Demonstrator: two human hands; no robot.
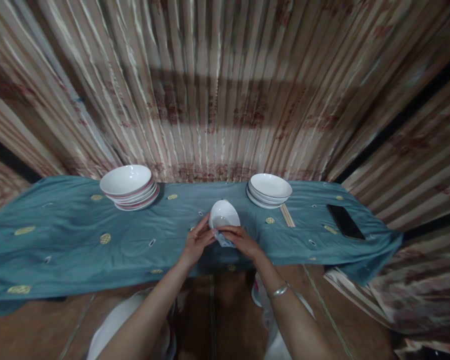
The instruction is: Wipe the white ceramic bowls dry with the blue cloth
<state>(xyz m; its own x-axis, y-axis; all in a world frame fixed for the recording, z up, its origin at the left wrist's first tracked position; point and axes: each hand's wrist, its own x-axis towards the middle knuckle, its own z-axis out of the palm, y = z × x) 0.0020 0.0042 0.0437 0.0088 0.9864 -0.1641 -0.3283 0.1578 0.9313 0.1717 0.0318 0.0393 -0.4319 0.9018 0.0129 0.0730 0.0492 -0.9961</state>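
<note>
Head view: a white bowl was held over the near part of the cloth-covered surface, between a stack of bowls on the left and a stack of dishes on the right. Its mouth was tilted toward the camera; whether its base touched the cloth could not be told.

Both hands were closed on the bowl. The left hand gripped the left side, fingers along the wall; the right hand lay across the near edge, fingers bent inward. Blue-patterned material showed beneath the fingers (a cloth or the bowl's own decoration—it could not be determined which).

Handling characteristics, as judged from appearance: the bowl was probably light enough for one hand, rigid, and smooth. The glossy white finish suggested ceramic; a slip hazard was therefore likely with damp fingers, and chipping at the rim was the principal risk. The recommended hold was a two-sided one—fingers supporting the outer wall low down, thumbs lightly over the rim. Pinching the rim alone would have given poorer control of tilt.
</note>
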